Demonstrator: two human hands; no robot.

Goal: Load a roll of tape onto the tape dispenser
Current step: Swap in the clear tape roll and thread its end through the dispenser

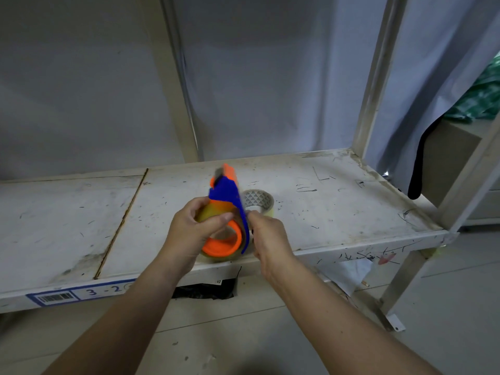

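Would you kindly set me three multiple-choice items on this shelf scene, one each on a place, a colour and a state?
1. Where does the spare tape roll lie?
A. on the floor
B. on the shelf, behind the dispenser
C. in the left hand

2. What colours is the tape dispenser?
A. blue and orange
B. green and white
C. all black

3. What is the state of the tape roll on the orange hub?
A. lying flat and untouched
B. still wrapped in a box
C. held up by both hands

Answers: 1 B, it lies flat on the white shelf; 2 A, blue body with orange parts; 3 C, the left hand and right hand grip it.
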